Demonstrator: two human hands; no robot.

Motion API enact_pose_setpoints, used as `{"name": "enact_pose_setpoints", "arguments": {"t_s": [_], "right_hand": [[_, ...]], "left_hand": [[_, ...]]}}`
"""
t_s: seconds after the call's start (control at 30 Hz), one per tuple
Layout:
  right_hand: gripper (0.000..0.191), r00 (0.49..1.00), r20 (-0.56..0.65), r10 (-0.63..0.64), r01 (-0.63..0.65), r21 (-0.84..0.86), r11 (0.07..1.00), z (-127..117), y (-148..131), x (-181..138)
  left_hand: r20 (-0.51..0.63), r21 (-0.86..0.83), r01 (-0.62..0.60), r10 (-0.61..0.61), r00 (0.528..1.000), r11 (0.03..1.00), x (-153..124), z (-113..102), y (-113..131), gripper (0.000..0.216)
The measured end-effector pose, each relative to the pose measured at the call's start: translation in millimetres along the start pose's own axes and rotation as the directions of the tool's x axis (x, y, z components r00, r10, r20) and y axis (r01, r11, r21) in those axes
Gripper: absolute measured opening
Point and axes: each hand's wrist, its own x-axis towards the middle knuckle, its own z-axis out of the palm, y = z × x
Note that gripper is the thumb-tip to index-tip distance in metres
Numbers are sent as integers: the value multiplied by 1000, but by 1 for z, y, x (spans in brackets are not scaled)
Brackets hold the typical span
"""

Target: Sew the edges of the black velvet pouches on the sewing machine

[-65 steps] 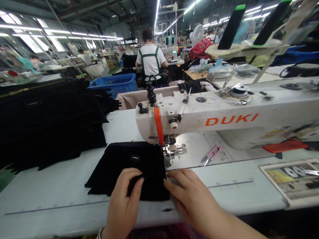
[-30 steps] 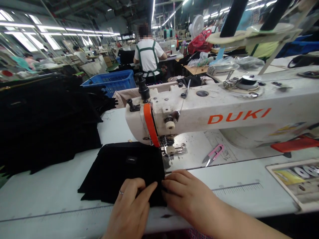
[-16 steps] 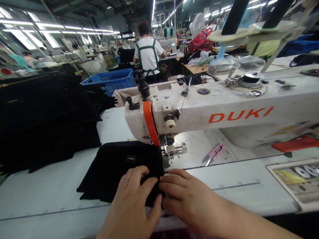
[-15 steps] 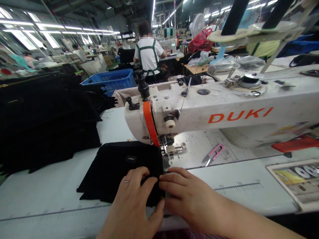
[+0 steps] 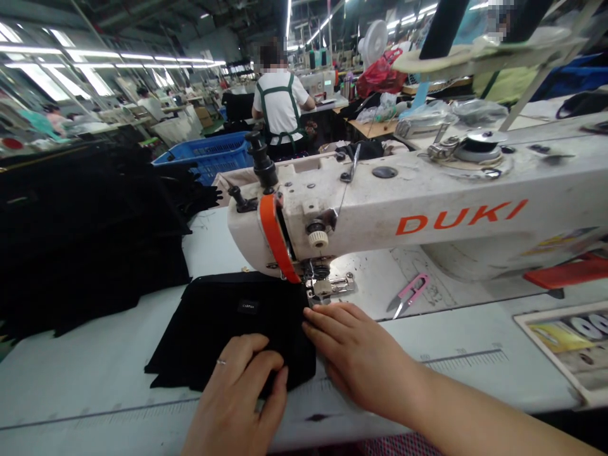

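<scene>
A black fabric panel (image 5: 209, 323) with a small dark label (image 5: 247, 307) lies flat on the sewing machine table, its upper right edge by the presser foot (image 5: 323, 288). My left hand (image 5: 240, 386), with a ring on one finger, rests on the panel's lower part. Its fingers are curled, with thumb and forefinger close together on the cloth. Along the panel's right edge lies my right hand (image 5: 356, 351), fingers stretched out and side by side, fingertips just below the presser foot. The white sewing machine (image 5: 351, 215) stands right above both hands.
Pink-handled thread snips (image 5: 411, 294) lie on the machine bed. A large pile of black fabric pieces (image 5: 90, 234) covers the table's left side. Behind it stands a blue crate (image 5: 209, 155). A person in a white shirt (image 5: 280, 104) works further back, facing away.
My right hand has moved up along the panel's edge toward the presser foot. My left hand has shifted left and down, its thumb drawn closer to the fingers. The view has shifted slightly.
</scene>
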Motion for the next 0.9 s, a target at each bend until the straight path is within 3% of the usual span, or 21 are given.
{"name": "enact_pose_setpoints", "arguments": {"t_s": [0.27,0.5,0.6,0.7,0.83,0.9], "right_hand": [[42,1000,-8,-26,26,-33,999,-4,-2,-1],[35,997,15,-77,78,-38,996,-6,2,-3],[36,997,3,-75,75,-42,996,-5,1,-4],[34,996,-14,-88,87,-43,995,-5,1,-4],[28,996,-4,-94,94,-41,995,-4,1,-5],[25,995,-6,-96,96,-40,995,-3,1,-5]], "left_hand": [[109,-30,-22,25,994,999,-8,17,5,12],[127,-117,-8,23,992,993,-6,11,4,6],[29,-156,114,-110,993,981,-13,17,0,9],[-8,-190,269,-275,961,944,-19,22,-3,35],[139,-220,188,-160,977,957,-12,16,-3,8],[144,-209,113,-84,986,971,-5,8,-2,9]]}}
